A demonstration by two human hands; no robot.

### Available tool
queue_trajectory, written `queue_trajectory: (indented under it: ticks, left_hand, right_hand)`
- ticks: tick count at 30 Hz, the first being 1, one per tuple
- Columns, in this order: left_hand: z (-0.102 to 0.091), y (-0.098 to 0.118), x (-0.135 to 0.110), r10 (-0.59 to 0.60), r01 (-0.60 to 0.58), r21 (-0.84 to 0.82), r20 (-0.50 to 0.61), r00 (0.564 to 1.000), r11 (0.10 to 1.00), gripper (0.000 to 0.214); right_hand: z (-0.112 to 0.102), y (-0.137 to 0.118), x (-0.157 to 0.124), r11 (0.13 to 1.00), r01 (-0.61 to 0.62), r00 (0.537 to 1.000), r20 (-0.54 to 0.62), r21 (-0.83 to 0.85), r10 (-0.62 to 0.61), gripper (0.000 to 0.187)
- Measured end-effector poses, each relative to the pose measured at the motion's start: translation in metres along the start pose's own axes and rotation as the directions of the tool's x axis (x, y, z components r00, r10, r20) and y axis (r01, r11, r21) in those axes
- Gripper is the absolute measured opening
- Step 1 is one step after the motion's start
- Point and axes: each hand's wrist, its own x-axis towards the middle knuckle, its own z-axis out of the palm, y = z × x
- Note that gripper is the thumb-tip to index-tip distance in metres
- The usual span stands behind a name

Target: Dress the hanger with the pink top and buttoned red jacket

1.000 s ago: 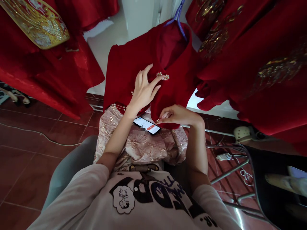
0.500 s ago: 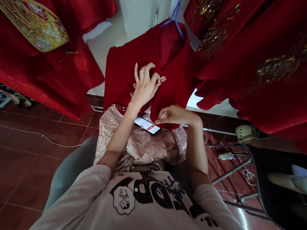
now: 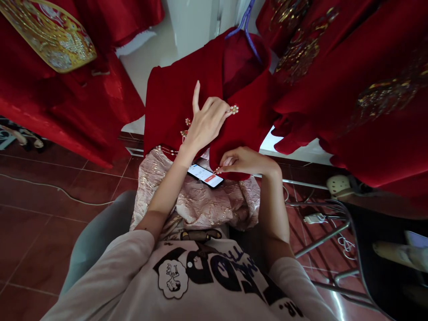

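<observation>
A red velvety jacket (image 3: 180, 89) hangs on a blue hanger (image 3: 246, 20) in front of me, its lower part over my lap. My left hand (image 3: 207, 122) reaches across its front. Thumb and fingertips pinch a pearl flower-shaped ornament (image 3: 234, 109) near the neckline, while another finger points up. Lower down, my right hand (image 3: 242, 159) is closed at the jacket's edge, pinching a small beaded ornament (image 3: 217, 170). More beaded ornaments (image 3: 184, 133) sit left of my left wrist. Below the hands, a lit phone (image 3: 205, 175) lies on pink shiny cloth (image 3: 207, 207).
Red garments with gold embroidery (image 3: 63, 40) hang on the left, and more red ones (image 3: 334, 98) on the right. A black chair with metal legs (image 3: 371, 249) stands at the right, near a power strip (image 3: 314, 218). A person's foot in a clog (image 3: 339, 185) shows there.
My left hand has shifted a little to the right, moving the pearl flower ornament with it. One of its fingers has straightened upward. The right hand has barely moved.
</observation>
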Motion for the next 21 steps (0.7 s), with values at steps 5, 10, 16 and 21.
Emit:
queue_trajectory:
  ticks: [5, 10, 16, 21]
  left_hand:
    - [0.005, -0.005, 0.001, -0.014, 0.014, -0.012, -0.008, 1.000, 1.000, 0.035]
    - [-0.003, 0.000, -0.001, -0.094, 0.094, -0.014, 0.016, 0.995, 0.995, 0.034]
    - [0.004, -0.013, -0.003, -0.134, 0.127, -0.065, -0.114, 0.984, 0.990, 0.039]
    - [0.017, -0.028, -0.005, -0.221, 0.224, -0.001, -0.165, 0.961, 0.975, 0.062]
  right_hand:
    - [0.002, -0.002, -0.002, 0.995, 0.034, 0.999, -0.025, 0.091, -0.031, 0.031]
    - [0.003, -0.012, -0.007, 0.982, 0.134, 0.972, -0.213, 0.133, -0.104, 0.054]
    - [0.002, -0.025, 0.018, 0.900, 0.416, 0.577, -0.802, 0.127, -0.154, 0.075]
    - [0.004, -0.035, 0.083, 0.908, 0.375, 0.685, -0.716, 0.187, -0.135, 0.103]
